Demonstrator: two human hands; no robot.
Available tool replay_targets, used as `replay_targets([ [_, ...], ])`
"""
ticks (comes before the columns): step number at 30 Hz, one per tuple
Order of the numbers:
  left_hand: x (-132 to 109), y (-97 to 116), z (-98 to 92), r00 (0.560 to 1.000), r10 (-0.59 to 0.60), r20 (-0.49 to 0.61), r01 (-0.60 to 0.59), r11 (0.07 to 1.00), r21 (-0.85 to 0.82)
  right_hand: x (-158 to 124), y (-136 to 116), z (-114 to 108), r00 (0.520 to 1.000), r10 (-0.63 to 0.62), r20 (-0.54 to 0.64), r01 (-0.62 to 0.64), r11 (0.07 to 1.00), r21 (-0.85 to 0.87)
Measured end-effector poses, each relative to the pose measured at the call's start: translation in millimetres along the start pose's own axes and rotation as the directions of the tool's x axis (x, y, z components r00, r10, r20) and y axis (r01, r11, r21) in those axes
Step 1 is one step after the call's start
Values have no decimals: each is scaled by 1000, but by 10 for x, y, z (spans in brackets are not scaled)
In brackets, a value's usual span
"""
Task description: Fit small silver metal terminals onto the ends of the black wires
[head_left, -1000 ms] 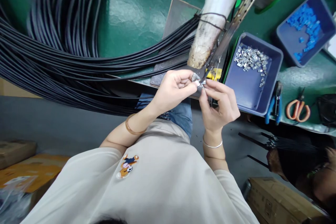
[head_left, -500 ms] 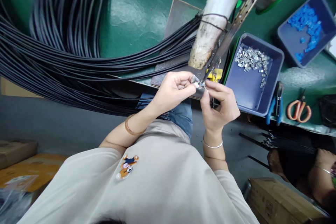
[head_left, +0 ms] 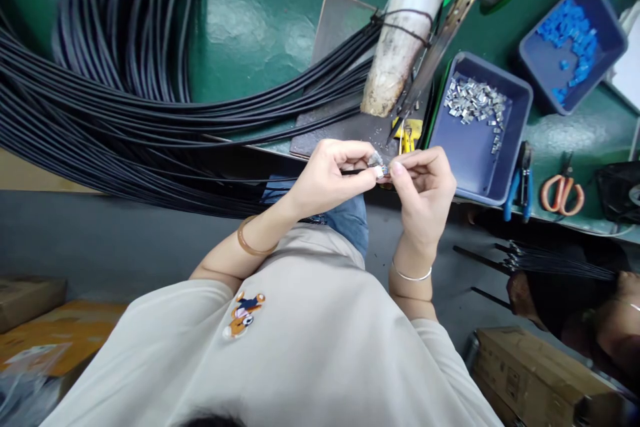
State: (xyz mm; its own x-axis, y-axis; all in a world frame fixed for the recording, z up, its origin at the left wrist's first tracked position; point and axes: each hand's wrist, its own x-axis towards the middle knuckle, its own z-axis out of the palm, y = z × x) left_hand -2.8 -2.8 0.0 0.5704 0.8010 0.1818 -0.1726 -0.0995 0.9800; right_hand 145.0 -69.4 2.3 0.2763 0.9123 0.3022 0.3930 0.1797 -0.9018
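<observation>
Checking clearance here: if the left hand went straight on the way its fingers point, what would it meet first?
Most likely the right hand: its fingertips face the left hand across the small silvery metal piece both pinch. Beyond lies the dark blue tray of clips, depth unclear.

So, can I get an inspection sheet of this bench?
Surface: glossy dark green bench top.
Job's things: small silver metal clip, pinched between both hands' fingertips.
Clutter: blue plastic tray of silver clips; second blue tray of blue plastic pieces; blue-handled pliers; orange-handled scissors.
Grips: left hand and right hand, both closed on the clip.
Cables: thick bundle of black cables across the bench.
Surroundings: brown cardboard box on the floor; another person, lower right.
</observation>
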Motion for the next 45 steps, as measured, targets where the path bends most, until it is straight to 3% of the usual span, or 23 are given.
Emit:
replay_targets([
  [7,-58,0,-34,992,-114,47,115,993,-17,-35,-60,-47,996,-31,80,39,995,-94],
  [15,-57,1,-26,980,-191,63,196,976,-93,-74,-21,5,990,-144,2,142,974,-175],
  [20,-15,-41,-13,977,-212,-3,210,971,-109,-126,51,94,926,-352,-136,288,892,-349],
  [26,88,-69,8,980,-191,-65,181,975,-126,-94,102,117,880,-466,-94,374,800,-469],
  [45,222,-73,38,976,-192,-100,176,973,-151,30,97,113,908,-390,-151,301,860,-411],
])
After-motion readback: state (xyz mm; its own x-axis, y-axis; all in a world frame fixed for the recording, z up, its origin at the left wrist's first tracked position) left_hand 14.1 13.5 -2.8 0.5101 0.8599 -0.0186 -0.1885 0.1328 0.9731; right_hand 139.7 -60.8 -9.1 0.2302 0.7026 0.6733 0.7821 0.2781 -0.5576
